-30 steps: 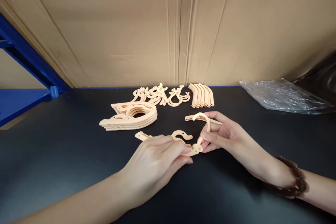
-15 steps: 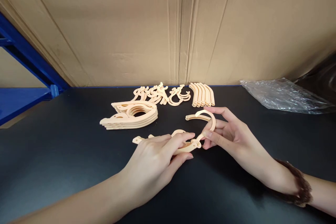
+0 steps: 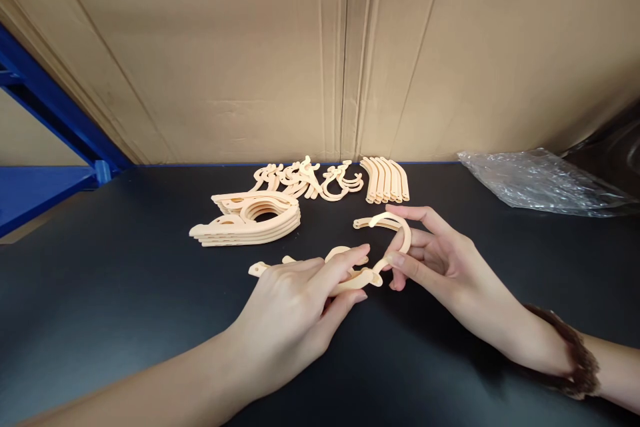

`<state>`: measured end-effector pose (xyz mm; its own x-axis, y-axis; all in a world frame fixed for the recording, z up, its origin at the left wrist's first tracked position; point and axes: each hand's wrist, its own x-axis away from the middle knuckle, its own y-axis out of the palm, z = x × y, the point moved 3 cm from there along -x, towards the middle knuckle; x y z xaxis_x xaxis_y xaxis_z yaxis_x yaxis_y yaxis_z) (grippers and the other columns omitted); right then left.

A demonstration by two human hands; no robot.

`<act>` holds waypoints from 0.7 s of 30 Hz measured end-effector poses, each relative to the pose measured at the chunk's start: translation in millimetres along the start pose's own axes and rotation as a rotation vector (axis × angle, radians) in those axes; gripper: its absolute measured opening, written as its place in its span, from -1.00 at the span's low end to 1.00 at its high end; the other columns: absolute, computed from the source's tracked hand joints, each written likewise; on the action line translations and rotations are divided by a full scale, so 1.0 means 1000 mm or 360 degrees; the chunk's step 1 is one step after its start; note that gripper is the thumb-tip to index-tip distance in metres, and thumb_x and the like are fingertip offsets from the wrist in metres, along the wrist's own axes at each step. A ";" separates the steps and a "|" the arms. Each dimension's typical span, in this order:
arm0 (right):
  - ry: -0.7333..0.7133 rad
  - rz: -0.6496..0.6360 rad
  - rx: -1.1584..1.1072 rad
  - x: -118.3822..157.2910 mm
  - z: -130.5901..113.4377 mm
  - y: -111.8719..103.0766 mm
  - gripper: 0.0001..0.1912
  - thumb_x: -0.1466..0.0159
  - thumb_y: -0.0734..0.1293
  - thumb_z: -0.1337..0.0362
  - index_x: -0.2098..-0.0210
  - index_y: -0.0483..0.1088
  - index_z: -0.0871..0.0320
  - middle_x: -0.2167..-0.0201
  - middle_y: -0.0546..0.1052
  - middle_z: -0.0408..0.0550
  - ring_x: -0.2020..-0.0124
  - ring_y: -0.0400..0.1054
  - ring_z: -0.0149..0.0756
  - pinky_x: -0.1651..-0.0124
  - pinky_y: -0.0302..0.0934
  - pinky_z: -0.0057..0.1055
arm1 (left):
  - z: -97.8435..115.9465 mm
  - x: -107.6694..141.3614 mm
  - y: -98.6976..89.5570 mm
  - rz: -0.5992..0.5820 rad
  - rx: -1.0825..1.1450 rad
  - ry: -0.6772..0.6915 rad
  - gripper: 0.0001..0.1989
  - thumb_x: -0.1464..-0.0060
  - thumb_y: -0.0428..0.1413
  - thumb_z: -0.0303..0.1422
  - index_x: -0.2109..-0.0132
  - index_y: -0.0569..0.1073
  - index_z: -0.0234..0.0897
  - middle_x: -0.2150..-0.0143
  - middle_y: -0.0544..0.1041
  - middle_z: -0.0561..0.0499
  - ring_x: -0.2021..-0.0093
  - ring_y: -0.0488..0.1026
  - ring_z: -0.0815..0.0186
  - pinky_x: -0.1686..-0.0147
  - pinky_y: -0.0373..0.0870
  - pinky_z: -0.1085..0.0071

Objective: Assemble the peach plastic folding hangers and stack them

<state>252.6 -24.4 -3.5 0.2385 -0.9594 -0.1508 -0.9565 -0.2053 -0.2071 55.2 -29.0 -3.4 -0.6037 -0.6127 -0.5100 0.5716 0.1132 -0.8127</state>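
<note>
My left hand (image 3: 295,307) is closed around a cream plastic hanger arm (image 3: 357,281), whose far left end pokes out past the knuckles. Other cream parts lie under and behind these fingers, partly hidden. Between thumb and fingers, my right hand (image 3: 450,273) pinches a cream hanger hook (image 3: 407,233) with its curve upward. The hook's lower end meets the right end of the hanger arm; whether the two are locked together cannot be seen. Just behind the hook, a loose curved arm (image 3: 363,223) lies on the black table, partly covered.
A stack of folded hanger pieces (image 3: 250,235) is at the left. Behind it lies a pile of hooks (image 3: 333,192), beside a row of curved arms (image 3: 385,181). Clear plastic wrap (image 3: 535,183) rests at the back right. Cardboard (image 3: 225,67) walls the back; a blue frame (image 3: 65,110) stands left.
The hook has turned slightly in my right hand, and its lower end sits differently against the arm. The held arm has shifted a little to the left.
</note>
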 end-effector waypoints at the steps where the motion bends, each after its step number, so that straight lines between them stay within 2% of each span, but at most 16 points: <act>1: -0.0006 -0.0007 0.0005 0.000 0.000 0.000 -0.61 -0.35 0.29 0.30 -0.13 0.16 0.02 0.44 0.44 -0.28 0.45 0.42 -0.42 0.25 0.36 -0.37 | 0.000 0.000 0.000 0.0003 0.0001 0.0006 -0.67 -0.33 0.06 -0.37 -0.20 0.30 -0.23 0.30 0.65 0.13 0.32 0.63 0.28 0.40 0.51 0.42; 6: -0.0049 -0.0019 0.0015 0.000 -0.003 0.001 -0.62 -0.36 0.29 0.30 -0.14 0.17 0.00 0.43 0.44 -0.29 0.45 0.43 -0.43 0.26 0.39 -0.40 | 0.005 0.000 -0.003 0.0038 -0.0009 0.0052 -0.72 -0.31 0.08 -0.42 -0.13 0.34 -0.26 0.28 0.64 0.13 0.36 0.58 0.34 0.43 0.40 0.46; 11: -0.0228 -0.0057 0.0167 0.000 -0.009 -0.006 -0.55 -0.43 0.23 0.19 -0.27 0.09 -0.04 0.34 0.54 -0.22 0.30 0.48 -0.38 0.16 0.41 -0.39 | 0.014 -0.004 -0.013 -0.0103 0.0019 -0.0127 -0.80 -0.27 0.06 -0.46 0.00 0.38 -0.13 0.30 0.58 0.18 0.39 0.51 0.35 0.47 0.28 0.45; 13: -0.0378 0.0025 0.0466 -0.003 -0.010 -0.015 -0.56 -0.44 0.21 0.16 -0.28 0.09 -0.04 0.29 0.56 -0.18 0.25 0.48 -0.33 0.13 0.40 -0.35 | 0.014 -0.005 -0.017 -0.0235 0.0131 -0.0308 -0.84 -0.28 0.00 -0.44 0.05 0.36 -0.11 0.39 0.51 0.19 0.49 0.43 0.36 0.53 0.21 0.46; 16: -0.0651 0.0128 0.1290 -0.011 -0.008 -0.028 -0.71 -0.42 0.24 0.19 -0.12 0.32 0.04 0.14 0.55 -0.07 0.13 0.44 -0.20 0.10 0.36 -0.26 | 0.009 -0.007 -0.019 -0.0384 0.0513 -0.0625 -0.92 -0.30 -0.05 -0.36 0.09 0.30 -0.10 0.46 0.41 0.19 0.54 0.33 0.38 0.55 0.23 0.50; 18: -0.0753 0.0130 0.1736 -0.017 -0.001 -0.034 -0.76 -0.41 0.24 0.22 -0.01 0.40 0.14 0.06 0.51 0.05 0.08 0.39 -0.09 0.10 0.33 -0.18 | 0.005 -0.008 -0.017 -0.0414 0.0899 -0.0782 -0.93 -0.31 -0.05 -0.32 0.08 0.28 -0.11 0.38 0.44 0.15 0.50 0.35 0.40 0.57 0.27 0.53; 21: -0.0728 0.0054 0.1954 -0.024 0.009 -0.037 -0.79 -0.43 0.20 0.25 0.17 0.45 0.19 0.18 0.50 0.07 0.20 0.36 -0.08 0.16 0.29 -0.12 | -0.005 -0.010 -0.008 -0.0387 0.1428 -0.0982 -0.80 -0.26 0.01 -0.29 -0.02 0.27 -0.13 0.23 0.46 0.08 0.44 0.38 0.39 0.63 0.33 0.58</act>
<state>284.0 8.2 -1.1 0.4846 -0.7587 -0.4354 -0.2459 0.3595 -0.9002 53.8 -19.8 6.6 -0.5171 -0.8535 0.0649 0.8204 -0.5158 -0.2468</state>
